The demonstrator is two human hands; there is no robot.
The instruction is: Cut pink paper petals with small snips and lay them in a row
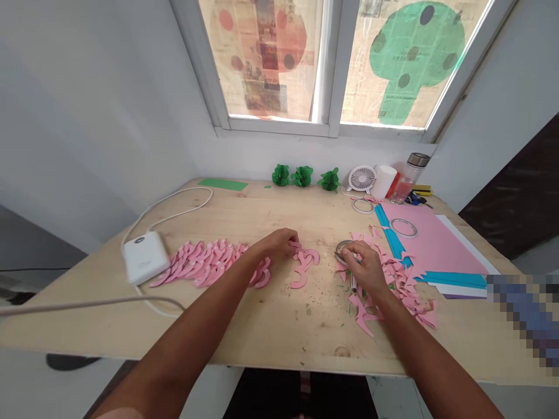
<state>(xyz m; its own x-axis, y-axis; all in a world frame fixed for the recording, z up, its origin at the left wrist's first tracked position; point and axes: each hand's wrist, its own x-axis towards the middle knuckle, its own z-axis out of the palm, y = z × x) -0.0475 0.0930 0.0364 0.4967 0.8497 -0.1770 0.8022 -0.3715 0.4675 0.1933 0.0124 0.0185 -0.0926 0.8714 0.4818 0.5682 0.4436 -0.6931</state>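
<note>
My left hand [283, 242] is closed at the edge of a small group of curved pink paper cutouts [300, 273] in the middle of the table. Its fingertips pinch one of these pieces. To its left lies a long overlapping pile of similar pink cutouts [209, 262], partly behind my forearm. My right hand [365, 267] is closed beside a tape roll [343, 247], over the left edge of the pink paper scraps [406, 285]. A thin dark, metallic item shows at its fingertips; its kind is unclear. Below the hand lies a pen [353, 284].
A white box-shaped device [145, 258] with a cable stands left. Green paper ornaments [301, 176], a small fan [362, 179] and a glass bottle [409, 180] line the back. At right, pink sheets [445, 241] carry another tape roll [403, 228].
</note>
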